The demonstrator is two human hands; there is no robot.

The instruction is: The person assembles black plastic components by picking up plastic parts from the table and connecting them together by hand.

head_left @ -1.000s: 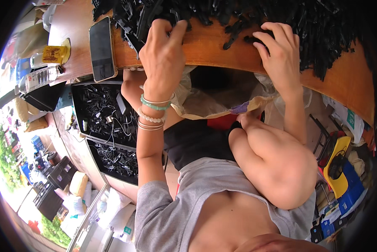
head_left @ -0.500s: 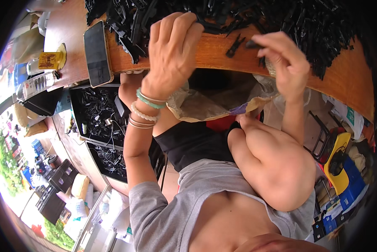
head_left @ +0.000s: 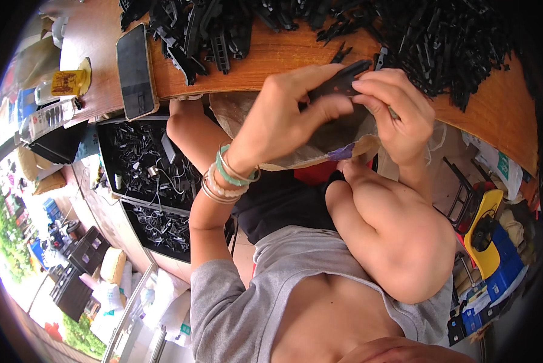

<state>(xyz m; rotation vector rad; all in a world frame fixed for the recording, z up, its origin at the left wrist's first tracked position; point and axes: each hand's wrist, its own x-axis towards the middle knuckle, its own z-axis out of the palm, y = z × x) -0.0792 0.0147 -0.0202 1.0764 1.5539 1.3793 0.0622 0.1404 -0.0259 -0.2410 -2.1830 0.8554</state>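
We see both hands together now, close above the open sack (head_left: 363, 145), with a black plastic part (head_left: 339, 83) between them. Half a second ago they were apart: our left hand (head_left: 299, 112) was up at the loose pieces beyond the sack, and our right hand (head_left: 404, 112) was pinching a small dark piece over the desk (head_left: 259, 66) beyond the sack's right side. Now our left fingers are closed around the part, thumb beneath it, while our right fingertips pinch at its right end. Blur and overlap make it hard to say whether the small piece is still in that pinch.

The sack hangs open against the desk edge, a purple patch (head_left: 342, 152) on its tan rim; its inside looks too dark for us to make out contents. To the left of the sack we have two black trays: the upper tray (head_left: 135, 200) carries a heap of small black pieces with a white cable (head_left: 173, 181) lying over them, and the lower tray (head_left: 169, 253) holds more black and grey bits. On the desk, black pieces (head_left: 447, 54) spread beyond the sack, and a phone (head_left: 135, 72) lies to its left.
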